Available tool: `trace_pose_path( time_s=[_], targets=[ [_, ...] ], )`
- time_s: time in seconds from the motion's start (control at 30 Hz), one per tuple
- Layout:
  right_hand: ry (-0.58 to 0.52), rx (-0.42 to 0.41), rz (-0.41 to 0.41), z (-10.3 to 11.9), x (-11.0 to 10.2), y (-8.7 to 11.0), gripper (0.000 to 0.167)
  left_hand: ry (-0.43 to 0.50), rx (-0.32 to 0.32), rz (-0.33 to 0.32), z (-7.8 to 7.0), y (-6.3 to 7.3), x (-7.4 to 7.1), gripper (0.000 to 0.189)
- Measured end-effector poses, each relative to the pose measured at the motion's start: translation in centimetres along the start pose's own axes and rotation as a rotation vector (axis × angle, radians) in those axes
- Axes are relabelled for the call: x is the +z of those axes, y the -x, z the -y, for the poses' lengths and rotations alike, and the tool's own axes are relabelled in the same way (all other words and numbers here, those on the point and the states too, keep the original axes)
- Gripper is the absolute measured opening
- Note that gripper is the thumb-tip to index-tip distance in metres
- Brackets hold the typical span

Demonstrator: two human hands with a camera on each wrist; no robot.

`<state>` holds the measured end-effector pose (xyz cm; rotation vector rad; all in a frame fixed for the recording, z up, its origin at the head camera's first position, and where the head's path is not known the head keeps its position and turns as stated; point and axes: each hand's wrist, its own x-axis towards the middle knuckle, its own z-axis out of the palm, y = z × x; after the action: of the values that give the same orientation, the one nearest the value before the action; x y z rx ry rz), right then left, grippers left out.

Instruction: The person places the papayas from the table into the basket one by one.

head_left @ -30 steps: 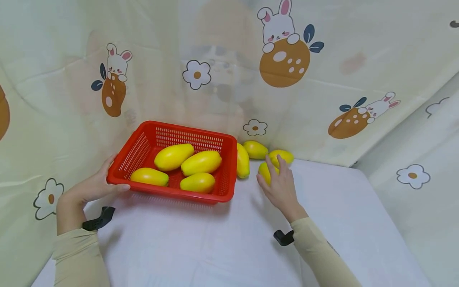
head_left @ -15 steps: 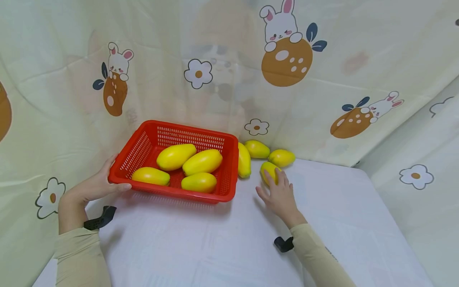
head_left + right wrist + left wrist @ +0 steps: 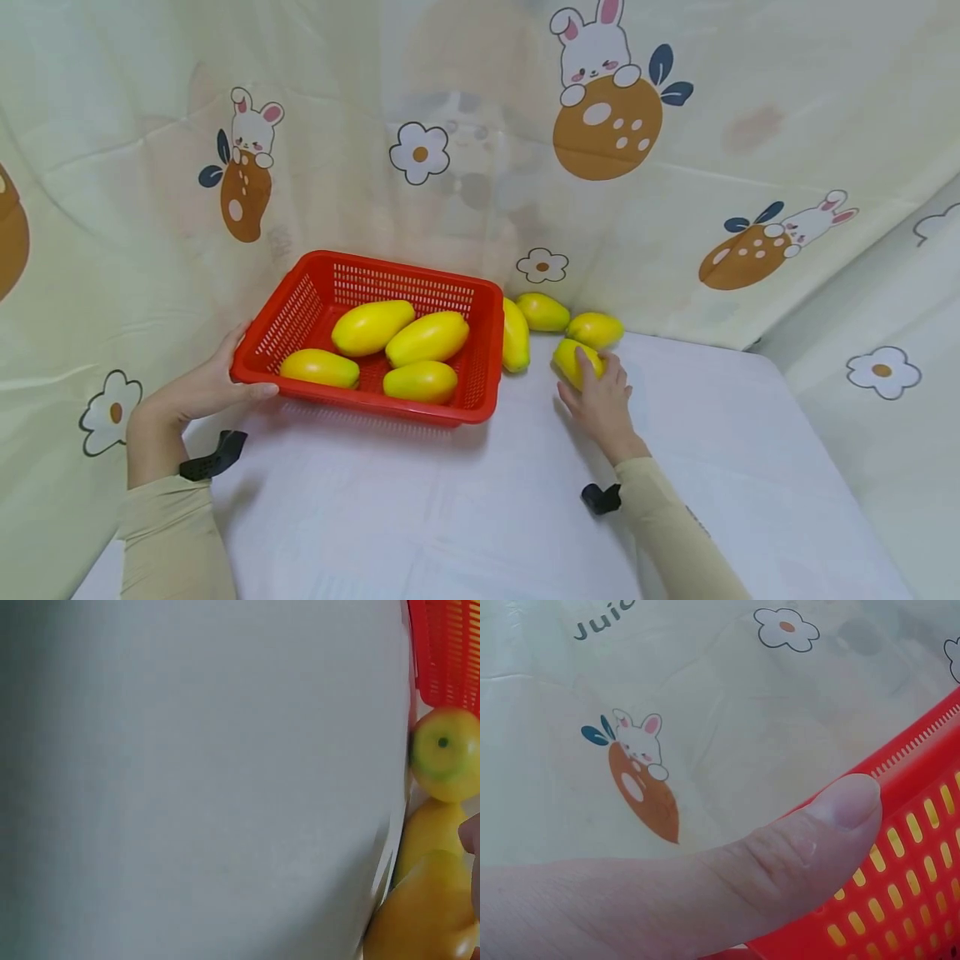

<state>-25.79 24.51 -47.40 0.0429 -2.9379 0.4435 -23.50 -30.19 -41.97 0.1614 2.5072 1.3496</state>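
A red plastic basket (image 3: 367,405) stands at the middle left, with several yellow mangoes (image 3: 372,327) inside. My left hand (image 3: 198,385) grips its left end, the thumb (image 3: 810,840) along the outside under the rim and the other fingers mostly hidden behind it. Right of the basket, my right hand (image 3: 602,406) holds a yellow mango (image 3: 572,360) on the table, thumb at its near left side and fingers over its right. In the right wrist view only a bit of finger (image 3: 472,836) shows at the right edge, beside mangoes (image 3: 424,915).
Three more mangoes lie close by: one against the basket's right side (image 3: 515,337), and two farther back, a mango (image 3: 543,312) and another mango (image 3: 596,330) near the curtain. A patterned curtain (image 3: 480,200) rises behind the white-covered table (image 3: 420,508).
My right hand has drawn down onto the nearest mango, its fingers closing round it, and the mango has shifted slightly right. The left hand and the basket have stayed put.
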Motion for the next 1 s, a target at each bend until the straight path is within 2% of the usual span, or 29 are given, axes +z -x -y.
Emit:
trace_pose_path(
  time_s=[0.23,0.53,0.8,1.0],
  targets=[
    [-0.037,0.037,-0.021,-1.2,-0.2,-0.3,0.068,0.009,0.012,0.001,-0.1,0.0,0.3,0.117],
    [0.112,-0.003,-0.067,-2.4,-0.4,-0.3,0.067,0.007,0.023,-0.001,-0.1,-0.2,0.5,0.118],
    [0.146,0.01,-0.032,-2.8,-1.2,0.2,0.065,0.006,-0.001,0.006,0.1,-0.3,0.2,0.117],
    [0.139,0.027,0.025,-3.1,-1.7,0.7,0.062,-0.02,0.005,-0.003,0.0,-0.1,0.1,0.117]
  ],
)
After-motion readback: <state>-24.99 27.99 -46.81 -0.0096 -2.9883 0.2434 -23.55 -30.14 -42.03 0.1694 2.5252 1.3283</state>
